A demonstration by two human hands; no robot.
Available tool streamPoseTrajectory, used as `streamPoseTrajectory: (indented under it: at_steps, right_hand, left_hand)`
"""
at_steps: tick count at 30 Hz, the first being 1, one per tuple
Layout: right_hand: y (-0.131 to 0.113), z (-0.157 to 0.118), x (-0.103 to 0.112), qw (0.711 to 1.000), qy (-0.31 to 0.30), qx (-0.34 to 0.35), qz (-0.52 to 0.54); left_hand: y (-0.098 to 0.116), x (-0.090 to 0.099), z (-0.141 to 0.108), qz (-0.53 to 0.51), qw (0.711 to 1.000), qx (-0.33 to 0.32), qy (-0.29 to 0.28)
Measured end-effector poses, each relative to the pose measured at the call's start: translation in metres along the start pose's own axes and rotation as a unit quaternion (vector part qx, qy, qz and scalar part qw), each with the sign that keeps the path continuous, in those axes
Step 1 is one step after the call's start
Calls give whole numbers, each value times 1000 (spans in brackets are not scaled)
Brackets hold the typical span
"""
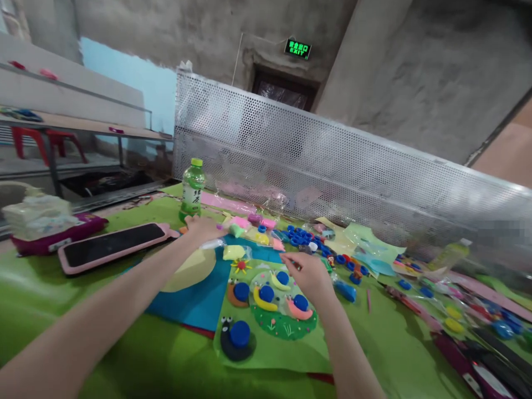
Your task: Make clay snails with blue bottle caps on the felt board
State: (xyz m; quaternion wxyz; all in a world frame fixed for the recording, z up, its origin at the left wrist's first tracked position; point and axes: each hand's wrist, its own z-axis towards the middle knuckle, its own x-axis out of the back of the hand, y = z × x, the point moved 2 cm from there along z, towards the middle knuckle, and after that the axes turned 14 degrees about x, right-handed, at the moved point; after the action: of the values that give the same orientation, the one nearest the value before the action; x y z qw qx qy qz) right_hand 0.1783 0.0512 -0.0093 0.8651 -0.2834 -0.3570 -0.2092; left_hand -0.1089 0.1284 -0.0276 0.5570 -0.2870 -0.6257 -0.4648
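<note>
My left hand (203, 228) reaches out just right of a green-capped drink bottle (193, 191). Its fingers are drawn together, and a small purple bit (219, 226) shows at their tips; whether they grip it is unclear. Over the upper right of a green craft sheet (282, 354) hovers my right hand (306, 272), fingers bent and tips close together; anything between them is too small to make out. On the sheet are several clay snails with blue bottle-cap shells, including a black snail (233, 339) and a yellow snail (265, 298), plus a red-and-yellow clay sun (241, 266).
Bags of coloured clay (236, 252) and loose blue caps (297, 235) lie beyond my hands. To the left are a pink-edged phone (116, 246) and a tissue pack (45, 221). Blue card (191, 305) lies beside the sheet. A perforated metal panel (332, 166) borders the table's far side.
</note>
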Motion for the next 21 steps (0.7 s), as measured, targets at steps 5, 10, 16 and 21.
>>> streamPoseTrajectory:
  at_steps: [5,10,16,21]
  right_hand:
    - [-2,2,0,999,27,-13,13]
    - [-4,1,0,994,55,-26,92]
    - [-14,2,-4,968,25,-59,244]
    - [-18,3,-6,956,-35,-68,284]
  left_hand:
    - [-8,11,-16,-51,994,-74,63]
    - [8,36,-42,-144,967,-183,102]
    - [44,24,-95,-180,921,-346,-12]
    - [52,12,-121,-185,899,-391,-74]
